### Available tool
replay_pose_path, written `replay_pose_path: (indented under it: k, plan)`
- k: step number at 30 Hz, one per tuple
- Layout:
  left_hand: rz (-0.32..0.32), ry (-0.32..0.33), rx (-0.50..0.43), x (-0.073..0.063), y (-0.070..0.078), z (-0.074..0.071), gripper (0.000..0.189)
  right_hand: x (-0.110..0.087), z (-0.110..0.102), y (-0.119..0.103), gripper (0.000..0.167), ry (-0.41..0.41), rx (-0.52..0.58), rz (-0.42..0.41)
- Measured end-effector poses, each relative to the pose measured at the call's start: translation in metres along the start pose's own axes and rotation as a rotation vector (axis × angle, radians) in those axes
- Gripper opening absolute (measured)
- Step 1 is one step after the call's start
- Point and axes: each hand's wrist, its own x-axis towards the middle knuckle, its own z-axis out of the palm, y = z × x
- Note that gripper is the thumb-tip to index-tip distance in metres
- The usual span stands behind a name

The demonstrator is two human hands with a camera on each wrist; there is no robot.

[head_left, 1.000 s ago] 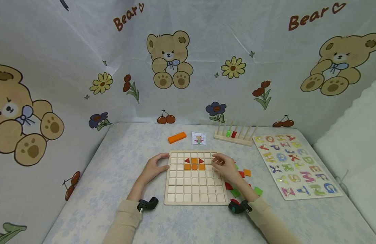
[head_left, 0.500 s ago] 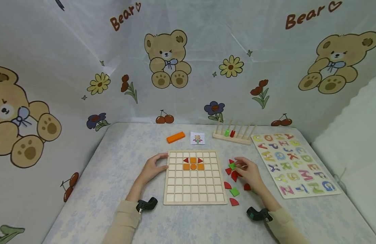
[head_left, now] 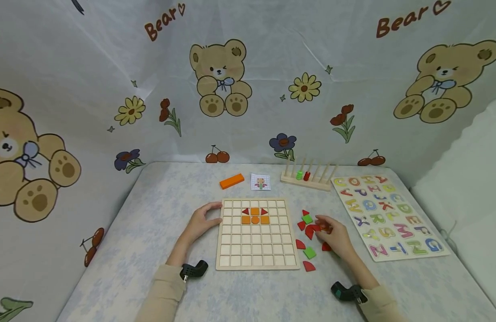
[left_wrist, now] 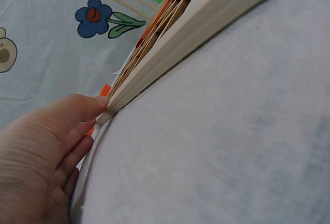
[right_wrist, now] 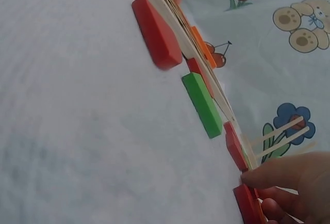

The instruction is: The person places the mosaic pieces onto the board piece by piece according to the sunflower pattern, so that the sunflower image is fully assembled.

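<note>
A wooden grid board (head_left: 257, 250) lies on the table with orange squares (head_left: 254, 211), an orange circle (head_left: 255, 220) and two red triangles (head_left: 264, 211) in its upper cells. My left hand (head_left: 199, 223) rests against its left side, thumb and fingertips at the edge near the far corner. To the right of the board my right hand (head_left: 334, 235) is bent over loose shape pieces, thumb (right_wrist: 273, 172) and fingers close to a red piece (right_wrist: 249, 203). An orange piece shows between the fingers in the head view; I cannot tell whether it is gripped.
Green squares (head_left: 310, 252) and red quarter-circles (head_left: 308, 266) lie scattered right of the board. Behind it are an orange bar (head_left: 232, 181), a picture card (head_left: 260, 182) and a pegged bead counter (head_left: 306, 181). An alphabet board (head_left: 388, 219) occupies the right side.
My right hand has left the board's right edge and moved right, down among the loose pieces, its fingers shifting slightly farther right lately. The left hand stays at the board's edge.
</note>
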Motion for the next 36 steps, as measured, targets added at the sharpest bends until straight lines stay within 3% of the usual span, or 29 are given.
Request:
replay_pose_path:
  k: [9, 16, 19, 27, 36]
  plan:
    - [0.008, -0.008, -0.01, 0.0, -0.001, 0.0, 0.051, -0.002, 0.002, 0.001, 0.041, -0.006, 0.013, 0.033]
    - [0.006, -0.039, -0.002, -0.011, 0.032, -0.004, 0.051, -0.002, -0.004, 0.003, 0.042, 0.002, 0.038, 0.047]
    - [0.005, -0.043, -0.002, -0.011, 0.033, -0.005, 0.051, -0.001, -0.006, 0.005, 0.043, 0.011, 0.053, 0.05]
    - [0.007, 0.002, 0.004, -0.001, 0.0, 0.0, 0.052, -0.002, -0.01, 0.008, 0.044, 0.036, 0.047, 0.11]
    - [0.0, 0.004, -0.001, 0.001, 0.0, 0.0, 0.051, -0.002, -0.01, 0.008, 0.042, 0.043, 0.04, 0.135]
